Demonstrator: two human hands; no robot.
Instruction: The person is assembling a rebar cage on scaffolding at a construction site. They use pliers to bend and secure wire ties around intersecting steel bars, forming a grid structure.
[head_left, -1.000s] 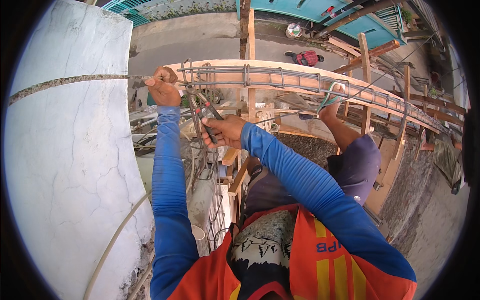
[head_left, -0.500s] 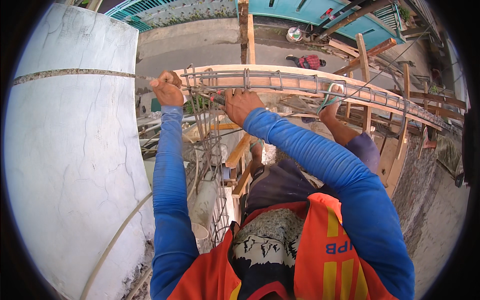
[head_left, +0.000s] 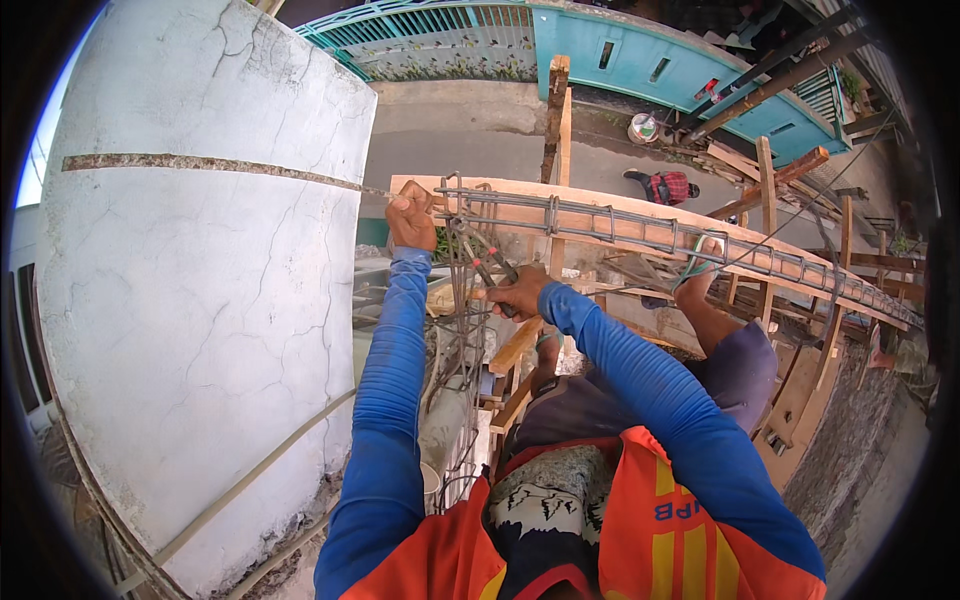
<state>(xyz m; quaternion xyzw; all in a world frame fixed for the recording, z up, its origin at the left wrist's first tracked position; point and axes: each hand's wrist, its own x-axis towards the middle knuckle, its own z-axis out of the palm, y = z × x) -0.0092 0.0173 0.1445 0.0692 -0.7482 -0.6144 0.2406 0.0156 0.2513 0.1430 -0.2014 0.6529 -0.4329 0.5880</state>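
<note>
My left hand (head_left: 411, 217) is closed at the left end of the wooden plank (head_left: 600, 203), beside the hooked ends of the rebar cage (head_left: 610, 220). What its fingers pinch is too small to make out. My right hand (head_left: 520, 293) grips dark-handled pincers (head_left: 483, 268) with red marks, their handles spread apart. The pincers' jaws point up and left into the crossing bars, where the long cage meets an upright rebar column (head_left: 463, 345). The exact contact of the jaws is hidden among the bars.
A cracked white wall (head_left: 200, 300) rises close on the left. My sandalled foot (head_left: 700, 262) rests on the cage and plank. Timber props (head_left: 768, 190) stand to the right. Far below, a person in a red checked shirt (head_left: 668, 187) is on the street near a white bucket (head_left: 642, 128).
My right hand has come down and back from the cage, and the pincers' handles now show spread. My left fingers have curled closed. The whole view has shifted, moving the scene rightward.
</note>
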